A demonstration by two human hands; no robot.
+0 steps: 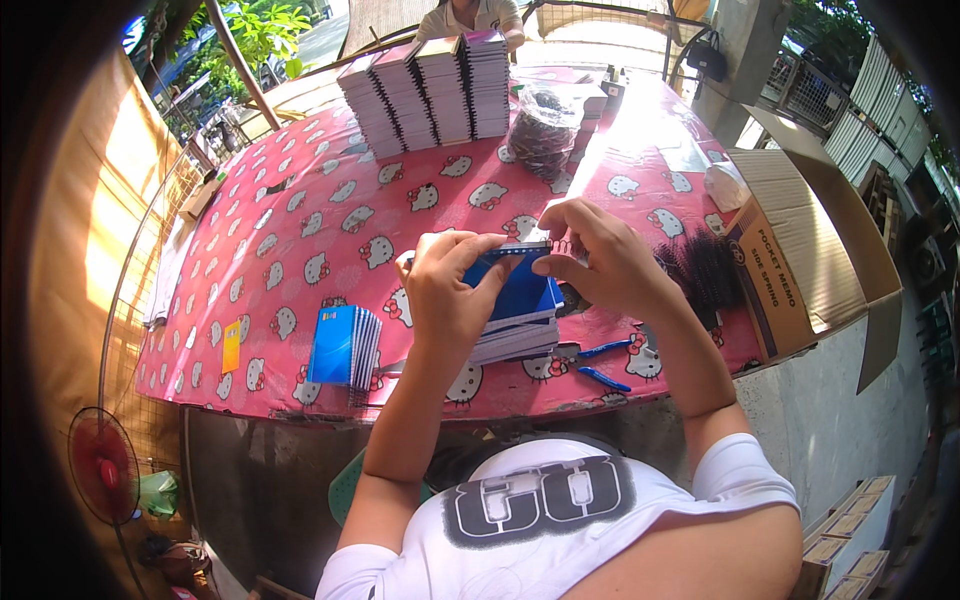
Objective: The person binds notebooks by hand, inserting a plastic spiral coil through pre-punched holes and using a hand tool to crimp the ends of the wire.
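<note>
A blue-covered notebook [528,292] is held up in front of me, its dark punched or coil-bound edge turned away from me. My left hand [452,285] pinches the left part of that edge between thumb and fingers. At the edge's right end, my right hand [608,262] curls in, its thumb against the notebook and its index finger arched above; the exact contact of the fingertips is partly hidden. Below lies a stack of notebooks [515,342], page edges toward me. Blue-handled pliers [605,349] and another blue-handled tool [604,378] rest right of the stack.
Blue spiral notebooks [342,345] and a yellow booklet [231,346] lie left. Black coils [700,270] pile beside an open cardboard box [775,270] at right. Tall notebook stacks [430,95] and a plastic bag of coils [545,130] stand far back; a person [470,18] sits beyond.
</note>
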